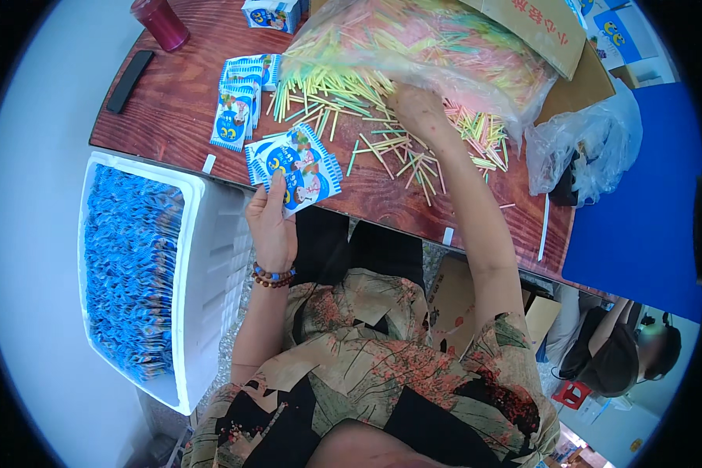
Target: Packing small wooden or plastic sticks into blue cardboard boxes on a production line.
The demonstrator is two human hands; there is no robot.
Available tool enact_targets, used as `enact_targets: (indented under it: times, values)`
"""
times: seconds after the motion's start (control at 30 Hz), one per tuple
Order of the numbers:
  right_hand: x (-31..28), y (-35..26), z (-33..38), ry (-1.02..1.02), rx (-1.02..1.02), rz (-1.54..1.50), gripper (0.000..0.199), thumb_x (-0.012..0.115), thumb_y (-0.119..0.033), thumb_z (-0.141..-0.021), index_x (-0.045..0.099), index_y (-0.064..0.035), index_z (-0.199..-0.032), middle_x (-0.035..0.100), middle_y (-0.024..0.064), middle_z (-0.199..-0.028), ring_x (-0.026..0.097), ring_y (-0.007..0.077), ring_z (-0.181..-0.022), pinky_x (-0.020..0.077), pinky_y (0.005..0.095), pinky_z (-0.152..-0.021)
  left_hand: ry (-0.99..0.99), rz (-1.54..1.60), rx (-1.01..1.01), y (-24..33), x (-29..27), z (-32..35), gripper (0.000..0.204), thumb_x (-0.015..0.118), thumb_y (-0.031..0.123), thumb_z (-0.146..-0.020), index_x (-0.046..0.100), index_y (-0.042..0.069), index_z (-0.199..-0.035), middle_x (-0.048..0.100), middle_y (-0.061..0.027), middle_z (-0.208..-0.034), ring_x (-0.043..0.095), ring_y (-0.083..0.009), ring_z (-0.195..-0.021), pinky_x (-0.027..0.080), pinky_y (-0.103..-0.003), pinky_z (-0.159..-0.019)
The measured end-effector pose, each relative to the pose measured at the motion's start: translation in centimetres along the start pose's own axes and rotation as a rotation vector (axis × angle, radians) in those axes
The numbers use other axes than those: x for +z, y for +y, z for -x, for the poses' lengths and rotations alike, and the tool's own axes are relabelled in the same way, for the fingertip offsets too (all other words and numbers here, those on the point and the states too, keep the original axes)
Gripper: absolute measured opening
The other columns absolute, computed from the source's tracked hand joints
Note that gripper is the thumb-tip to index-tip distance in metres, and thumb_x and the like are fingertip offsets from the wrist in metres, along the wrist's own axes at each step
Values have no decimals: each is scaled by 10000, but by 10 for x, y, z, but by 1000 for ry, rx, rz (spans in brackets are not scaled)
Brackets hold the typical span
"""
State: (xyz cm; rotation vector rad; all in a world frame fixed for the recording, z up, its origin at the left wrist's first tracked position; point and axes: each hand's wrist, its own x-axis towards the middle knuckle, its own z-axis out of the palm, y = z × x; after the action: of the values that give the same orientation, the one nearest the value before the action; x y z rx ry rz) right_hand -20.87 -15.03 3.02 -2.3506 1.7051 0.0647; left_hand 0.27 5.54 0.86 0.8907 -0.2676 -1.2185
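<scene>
— While you look down at the bench, what sits furthest left?

— Off its left edge stands a white foam box (191, 257) packed with blue packets. Just right of that, my left hand (271, 222) pinches a small fan of blue-and-white sachets (296, 168) at the bench's near edge.

— And beyond them?

— More sachets (238, 101) lie stacked toward the far left corner, near a red cup (160, 22).

— Your other hand?

— My right hand (417, 109) rests, fingers curled, on the loose straws (390, 148) mid-bench, at the mouth of a clear bag of straws (437, 51). What it pinches, I cannot tell.
</scene>
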Motion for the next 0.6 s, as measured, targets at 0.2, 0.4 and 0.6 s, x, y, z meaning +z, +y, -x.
enact_targets:
  times: [0.2, 0.4, 0.6]
  values:
    - [-6, 4, 16, 138, -93, -4, 482, 452, -395, -954, 533, 32, -1164, 618, 288, -1098, 591, 423, -1044, 441, 519, -876, -21, 1, 2, 4, 1, 3, 168, 569, 136, -967, 647, 20, -1060, 682, -32, -1019, 640, -67, -879, 517, -245, -775]
    - [1, 34, 17, 177, -148, -231, 355, 472, -289, -973, 530, 24, -1129, 635, 211, -900, 618, 334, -861, 478, 432, -769, -32, -5, -5, -1, 5, 1, 186, 566, 148, -970, 643, 13, -1073, 678, -35, -1034, 642, -70, -892, 521, -250, -776]
    - [-10, 23, 40, -185, -45, -1156, 229, 495, -207, -984, 530, 12, -1041, 613, 92, -821, 619, 190, -754, 514, 334, -689, -26, 38, -32, -1, 17, -8, 188, 565, 172, -971, 632, 23, -1063, 678, -50, -1039, 652, -109, -926, 536, -277, -775]
